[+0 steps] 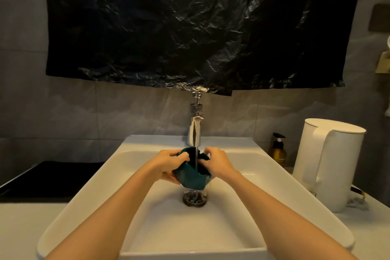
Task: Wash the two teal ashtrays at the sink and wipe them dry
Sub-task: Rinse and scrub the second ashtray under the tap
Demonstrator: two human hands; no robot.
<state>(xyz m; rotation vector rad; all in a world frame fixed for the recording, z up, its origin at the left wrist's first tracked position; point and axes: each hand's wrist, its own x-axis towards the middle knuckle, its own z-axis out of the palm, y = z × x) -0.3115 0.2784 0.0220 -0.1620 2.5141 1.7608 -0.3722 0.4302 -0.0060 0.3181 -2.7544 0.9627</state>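
A teal ashtray (191, 177) is held tilted over the white sink (274, 192), under the stream of water running from the chrome faucet (195, 131). My left hand (168, 163) grips its left rim, fingers curled over the edge. My right hand (218, 164) grips the right rim, thumb on the inside. The ashtray's open side faces away from me toward the faucet. A second ashtray is not in sight. Water falls to the drain (194, 198) below.
A white electric kettle (327, 164) stands on the counter to the right, with an amber pump bottle (277, 152) behind it. A black induction hob (42, 177) lies on the left. Black plastic sheeting (190, 27) covers the wall above the faucet.
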